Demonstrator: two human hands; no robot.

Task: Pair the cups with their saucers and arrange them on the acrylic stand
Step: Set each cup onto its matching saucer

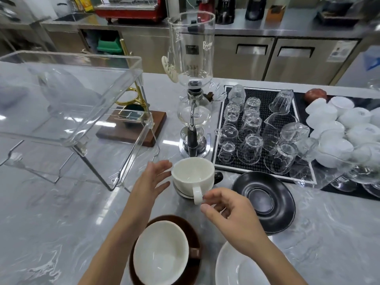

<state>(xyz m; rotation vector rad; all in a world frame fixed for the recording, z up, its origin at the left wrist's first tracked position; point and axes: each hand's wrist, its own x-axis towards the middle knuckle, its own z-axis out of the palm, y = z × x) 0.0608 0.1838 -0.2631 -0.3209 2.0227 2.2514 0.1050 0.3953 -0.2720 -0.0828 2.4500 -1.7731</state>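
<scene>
Clear acrylic stand (72, 112): no cups on it yet. Brown cup (160, 251) sits on brown saucer (194, 233), so one pair made. White ceramic cup (192, 173) mid-counter, apparently stacked on dark cup (218, 176). Matte black saucer (265, 200) and white saucer (236, 268) bare. Left hand (151, 182) open, fingers straight beside white cup. Right hand (232, 219) fingers curled at handle, grip unclear.

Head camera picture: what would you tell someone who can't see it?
A white cup is in the middle, the left hand open beside it, the right hand at its handle. A black saucer lies to its right, an acrylic stand to its left.

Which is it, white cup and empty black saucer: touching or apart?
Apart. Head view shows a strip of grey counter between the white cup and the black saucer.
</scene>
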